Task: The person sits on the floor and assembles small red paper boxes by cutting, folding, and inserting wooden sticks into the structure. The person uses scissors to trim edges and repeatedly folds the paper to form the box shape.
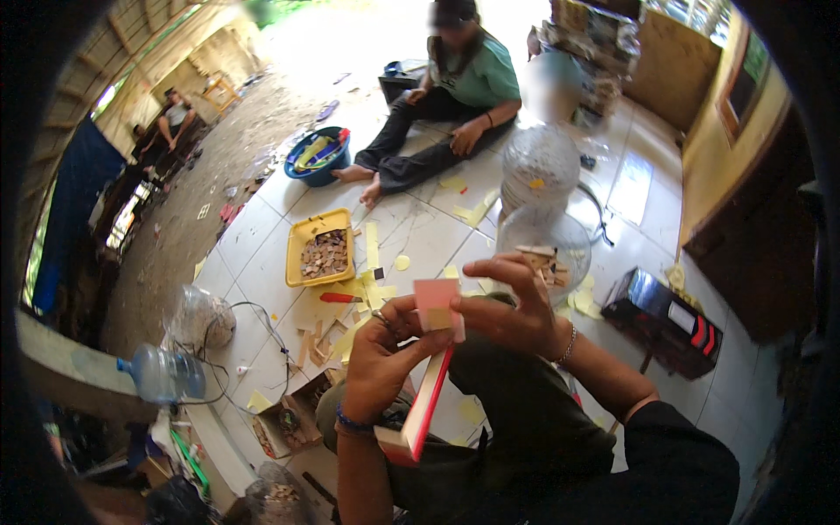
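My left hand (376, 367) is closed around an L-shaped piece with a red outer face and a cream inner face (426, 407), which slants down toward my lap. At its upper end stands a small flat pink piece (435, 296) with a tan patch low on it, between both hands. My right hand (516, 306) grips the pink piece's right edge with its fingertips, its index finger lifted above. Part of that grip is hidden.
Wood chips fill a yellow basin (295, 254). Yellow scraps and a red-handled tool (339, 297) lie on the tiles (254, 227). A clear tub (573, 227) and a black box (665, 319) are at right. Opposite sits another person (477, 79) beside a blue bucket (311, 175).
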The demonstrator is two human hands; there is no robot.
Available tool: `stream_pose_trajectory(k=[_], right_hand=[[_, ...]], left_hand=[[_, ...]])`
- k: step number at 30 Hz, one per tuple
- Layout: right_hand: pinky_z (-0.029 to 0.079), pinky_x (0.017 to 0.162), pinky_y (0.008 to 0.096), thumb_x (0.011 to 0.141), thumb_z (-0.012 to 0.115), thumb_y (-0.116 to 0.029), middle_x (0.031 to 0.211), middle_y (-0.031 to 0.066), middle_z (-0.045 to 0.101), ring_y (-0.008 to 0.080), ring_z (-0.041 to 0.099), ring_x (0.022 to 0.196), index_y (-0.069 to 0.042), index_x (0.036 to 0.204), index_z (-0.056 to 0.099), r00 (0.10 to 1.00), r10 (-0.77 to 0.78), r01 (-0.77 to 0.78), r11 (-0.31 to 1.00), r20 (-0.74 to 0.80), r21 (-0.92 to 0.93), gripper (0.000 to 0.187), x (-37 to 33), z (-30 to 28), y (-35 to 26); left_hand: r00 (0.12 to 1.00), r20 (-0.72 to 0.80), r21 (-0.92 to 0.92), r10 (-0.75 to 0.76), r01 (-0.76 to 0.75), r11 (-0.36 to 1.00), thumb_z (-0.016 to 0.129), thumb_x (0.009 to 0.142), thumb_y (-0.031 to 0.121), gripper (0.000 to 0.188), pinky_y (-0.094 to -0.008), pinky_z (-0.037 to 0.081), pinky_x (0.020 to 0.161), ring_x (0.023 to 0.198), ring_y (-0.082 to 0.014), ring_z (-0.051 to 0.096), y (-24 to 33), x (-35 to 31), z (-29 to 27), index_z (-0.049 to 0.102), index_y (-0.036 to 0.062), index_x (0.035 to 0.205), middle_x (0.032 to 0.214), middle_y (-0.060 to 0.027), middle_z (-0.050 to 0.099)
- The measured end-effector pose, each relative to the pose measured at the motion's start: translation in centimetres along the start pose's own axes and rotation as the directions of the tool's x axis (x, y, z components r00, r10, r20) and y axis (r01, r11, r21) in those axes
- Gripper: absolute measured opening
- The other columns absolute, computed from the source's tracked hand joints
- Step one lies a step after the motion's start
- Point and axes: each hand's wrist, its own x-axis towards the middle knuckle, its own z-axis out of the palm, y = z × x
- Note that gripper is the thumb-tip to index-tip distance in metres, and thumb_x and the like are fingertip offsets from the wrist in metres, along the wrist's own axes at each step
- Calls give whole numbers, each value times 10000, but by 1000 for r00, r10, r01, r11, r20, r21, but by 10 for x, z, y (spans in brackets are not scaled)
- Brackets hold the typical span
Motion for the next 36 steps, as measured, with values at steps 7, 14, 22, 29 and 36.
stream_pose_trajectory(k=[7,14,22,29,36], right_hand=[[490,686,361,869,792,-222,906,68,647,222,614,818,-62,896,629,659,752,-751,658,-6,56,230,-148,-8,47],[530,815,492,918,655,-375,951,199,706,408,672,940,-45,999,690,-351,882,-656,10,316,-755,342,-451,-71,-24],[528,798,491,910,679,-324,951,207,689,397,670,917,-33,1012,623,-488,872,-711,-418,-32,-566,313,-522,-113,-125],[522,761,484,854,742,-365,976,167,662,373,672,889,-51,1024,613,-233,924,-824,-21,304,-567,379,-497,-72,-104],[492,786,476,722,839,-351,1139,150,604,323,677,978,-54,1164,548,-291,777,-573,326,558,-752,607,-492,-36,-115]], left_hand=[[985,-170,80,-26,40,996,718,874,-31,291,-317,553,865,943,-179,689,-4,8,10,647,-46,1155,1051,-112,720],[968,-242,12,-70,75,997,697,879,-68,268,-298,515,885,976,-164,657,-10,9,17,631,-27,1136,1057,-108,697],[973,-214,177,-88,127,976,688,942,70,312,-320,509,937,995,-202,664,-17,19,13,587,-32,1219,1102,-154,692],[981,-123,305,-150,181,935,660,967,86,332,-320,507,931,1009,-198,661,-5,37,25,566,-45,1257,1119,-158,690],[980,-2,313,-200,190,930,622,971,29,342,-352,500,999,1108,-249,664,9,66,40,537,-84,1282,1188,-234,680]])
